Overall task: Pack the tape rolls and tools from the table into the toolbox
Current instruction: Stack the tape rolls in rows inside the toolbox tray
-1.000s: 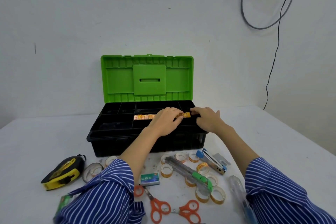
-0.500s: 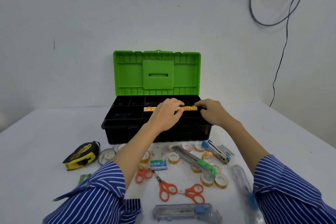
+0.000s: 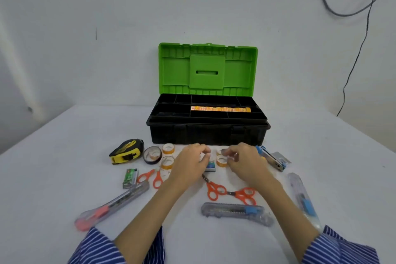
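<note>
White tabletop (image 3: pixel 64 156) under a plain wall, tools scattered before an open toolbox.

From the left lie a yellow-and-black tape measure (image 3: pixel 126 151), small amber tape rolls (image 3: pixel 168 148) and orange-handled scissors (image 3: pixel 151 177). The left hand (image 3: pixel 188 164) hovers with fingers curled by a small blue staple box (image 3: pixel 210 166); what it grips cannot be told. The right hand (image 3: pixel 240 162) pinches something small above another tape roll (image 3: pixel 221 160). Behind stands the green-lidded black plastic toolbox (image 3: pixel 207 122), a row of orange rolls (image 3: pixel 220 109) in its tray.

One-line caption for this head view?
Both hands, left hand and right hand, reach among small tape rolls before the open green-lidded black toolbox.
</note>
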